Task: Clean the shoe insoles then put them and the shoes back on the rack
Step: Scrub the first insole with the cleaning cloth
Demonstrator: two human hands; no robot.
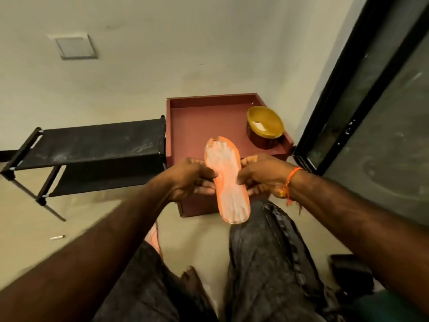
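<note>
An orange insole (226, 180), smeared with white powder or paste, is held up in front of me over a low maroon table (199, 122). My left hand (192, 180) pinches its left edge near the middle. My right hand (262, 175), with an orange thread on the wrist, grips its right edge. A second orange insole (154, 238) peeks out on the floor beside my left knee. The black fabric shoe rack (92, 147) stands at the left with nothing visible on its shelves. No shoes are in view.
A round brown tub with a yellow lid (264, 126) sits on the maroon table's right side. A dark glass door with a black frame (362, 94) runs along the right. A small white stick (57, 237) lies on the floor. A dark object (350, 273) sits at lower right.
</note>
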